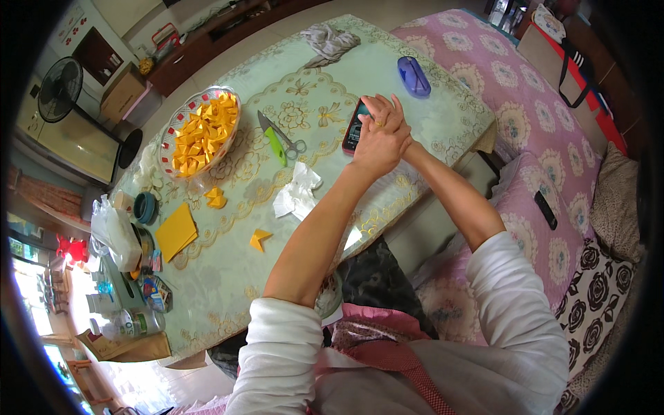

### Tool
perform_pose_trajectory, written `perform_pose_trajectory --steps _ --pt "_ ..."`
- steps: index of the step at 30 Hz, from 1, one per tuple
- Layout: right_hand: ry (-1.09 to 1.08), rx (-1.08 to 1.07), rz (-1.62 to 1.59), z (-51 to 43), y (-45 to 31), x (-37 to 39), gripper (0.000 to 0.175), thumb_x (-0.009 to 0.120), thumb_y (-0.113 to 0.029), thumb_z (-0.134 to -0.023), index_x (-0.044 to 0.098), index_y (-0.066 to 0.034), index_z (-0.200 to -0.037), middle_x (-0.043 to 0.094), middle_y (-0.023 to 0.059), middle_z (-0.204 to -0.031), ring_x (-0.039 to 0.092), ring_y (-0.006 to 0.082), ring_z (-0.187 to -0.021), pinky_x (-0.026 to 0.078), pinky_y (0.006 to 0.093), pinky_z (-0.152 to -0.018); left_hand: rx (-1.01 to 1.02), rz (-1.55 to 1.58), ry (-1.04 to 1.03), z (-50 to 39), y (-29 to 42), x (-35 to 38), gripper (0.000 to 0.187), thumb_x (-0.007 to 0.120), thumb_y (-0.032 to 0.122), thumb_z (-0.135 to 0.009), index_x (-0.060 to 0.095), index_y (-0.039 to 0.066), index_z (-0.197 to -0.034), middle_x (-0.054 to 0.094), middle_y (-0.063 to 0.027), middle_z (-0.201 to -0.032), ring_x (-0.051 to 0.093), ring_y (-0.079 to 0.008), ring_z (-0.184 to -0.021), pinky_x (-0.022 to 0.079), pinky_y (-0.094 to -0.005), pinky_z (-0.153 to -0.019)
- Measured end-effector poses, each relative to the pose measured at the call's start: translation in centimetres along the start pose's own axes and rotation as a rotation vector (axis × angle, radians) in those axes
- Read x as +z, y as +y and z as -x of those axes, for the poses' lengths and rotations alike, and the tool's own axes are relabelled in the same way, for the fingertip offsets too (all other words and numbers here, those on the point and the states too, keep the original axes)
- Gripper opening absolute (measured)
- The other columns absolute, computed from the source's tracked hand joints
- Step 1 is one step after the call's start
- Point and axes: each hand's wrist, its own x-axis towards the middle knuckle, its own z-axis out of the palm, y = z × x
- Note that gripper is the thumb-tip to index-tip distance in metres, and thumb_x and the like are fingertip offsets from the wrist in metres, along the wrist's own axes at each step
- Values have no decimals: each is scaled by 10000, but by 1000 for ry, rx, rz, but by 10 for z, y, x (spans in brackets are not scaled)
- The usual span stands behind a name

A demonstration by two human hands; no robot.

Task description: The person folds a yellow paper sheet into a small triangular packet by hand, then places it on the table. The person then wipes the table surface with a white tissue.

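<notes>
Above the table edge nearest me, my left hand (377, 149) and my right hand (395, 118) overlap, pressed together, one partly hiding the other. Several fingers point away from me, some apart at the tips. Beneath them a mobile phone (353, 130) with a red edge lies face up, its screen lit and partly covered. Whether a fingertip touches the screen is unclear. A crumpled white tissue (300, 191) lies left of my forearms. Farther off are scissors (294, 147) and a knife with a green handle (276, 148), their blades overlapping.
A clear bowl (165, 136) holds many folded yellow paper pieces (205, 137). Near it lie a loose folded piece (215, 197), a small one (259, 239) and yellow sheets (176, 232). A purple case (414, 77) and grey cloth (330, 42) lie farther away. Bottles (129, 324) crowd the left edge.
</notes>
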Motion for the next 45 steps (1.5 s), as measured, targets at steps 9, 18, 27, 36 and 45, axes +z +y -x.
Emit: perform_pose_trajectory --steps 9,18,27,36,45 --pt "-43 -52 9 -15 -46 -32 533 628 -256 -752 436 -59 -1208 469 115 -1188 393 308 -1151 298 475 -955 46 -28 73 26 15 -34 228 511 268 -848 568 101 -991 443 -79 -1219 354 -276 -1185 338 -540 -856" --pt "-292 -137 -47 -13 -74 -51 407 489 -239 -849 456 -67 -1217 442 99 -1269 368 242 -1213 239 435 -1018 -31 -132 -21 62 30 -61 297 549 245 -820 522 98 -1077 435 -101 -1215 374 -280 -1181 343 -532 -887" --pt "-829 -61 -115 -23 -77 -24 459 441 -372 -863 467 -96 -1229 485 91 -1237 305 244 -1258 108 470 -1057 -106 -157 -103 100 22 -75 447 624 168 -753 456 126 -1166 425 -90 -1215 361 -283 -1219 312 -536 -954" --pt "-852 -88 -129 -19 -79 -30 444 455 -287 -829 448 -74 -1219 489 82 -1225 312 224 -1256 111 416 -1071 -117 -148 -122 115 22 -80 420 610 144 -748 487 122 -1149 403 -101 -1282 342 -288 -1238 270 -533 -995" --pt "-742 -130 -102 -11 -84 -46 347 480 -225 -871 478 -39 -1164 488 102 -1205 345 253 -1231 189 420 -1052 -223 -115 -32 158 30 -99 424 588 144 -764 497 116 -1177 399 -102 -1304 322 -286 -1252 260 -532 -997"
